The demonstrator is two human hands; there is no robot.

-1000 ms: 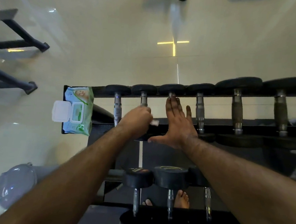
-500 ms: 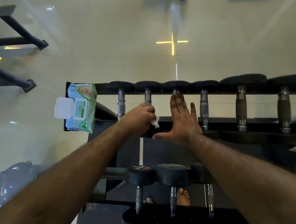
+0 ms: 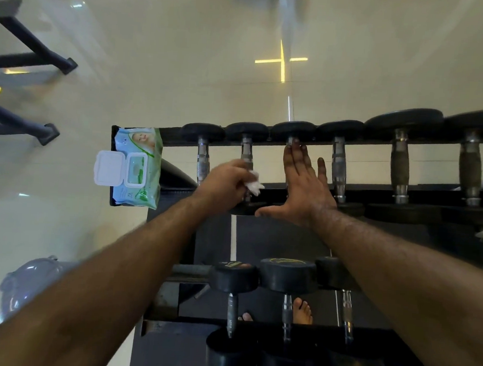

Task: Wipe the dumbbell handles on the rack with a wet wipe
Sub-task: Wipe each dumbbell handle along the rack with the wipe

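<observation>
Head view, wet wipe [image 3: 253,184] in left hand [image 3: 229,182] (crumpled)

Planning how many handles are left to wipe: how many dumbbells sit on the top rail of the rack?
6, in a row left to right: first, second under the left hand holding the wipe, third beneath the right hand, fourth, fifth, sixth. More may lie beyond the right edge.

The left hand [image 3: 229,182] grips a crumpled white wet wipe [image 3: 253,184] around the steel handle of the second black dumbbell [image 3: 247,157] on the black metal rack [image 3: 378,147]. At its 3 o'clock, the right hand [image 3: 302,192] lies flat over the third dumbbell's handle [image 3: 290,141]. At 9 o'clock sits a green-blue wipes pack [image 3: 138,168], lid open.
</observation>
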